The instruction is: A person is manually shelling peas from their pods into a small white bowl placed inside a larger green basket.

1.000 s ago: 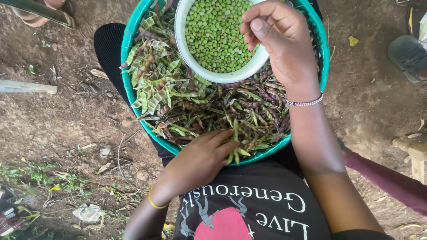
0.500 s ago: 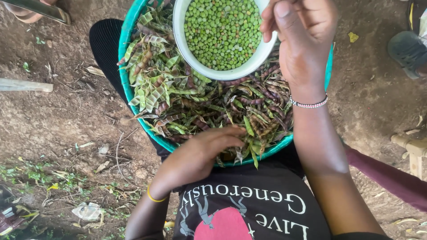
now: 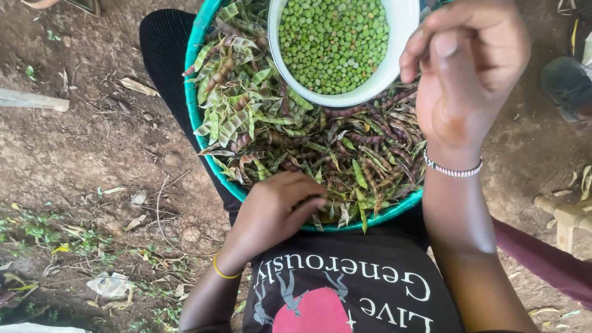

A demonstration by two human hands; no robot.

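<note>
While the teal basin [image 3: 196, 117] of pea pods [image 3: 345, 148] rests on your lap, your left hand [image 3: 274, 213] curls closed into the pods; your right hand [image 3: 472, 80] pinches shut beside the white bowl [image 3: 404, 24] of shelled peas [image 3: 333, 43]; what it holds, you cannot tell.

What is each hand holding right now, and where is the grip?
Left hand digs its fingers into the pods; any grasp is hidden. Right hand pinches its fingertips; nothing visible between them.

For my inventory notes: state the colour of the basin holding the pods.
Teal-green basin, seen best in the head view, by the left hand.
</note>
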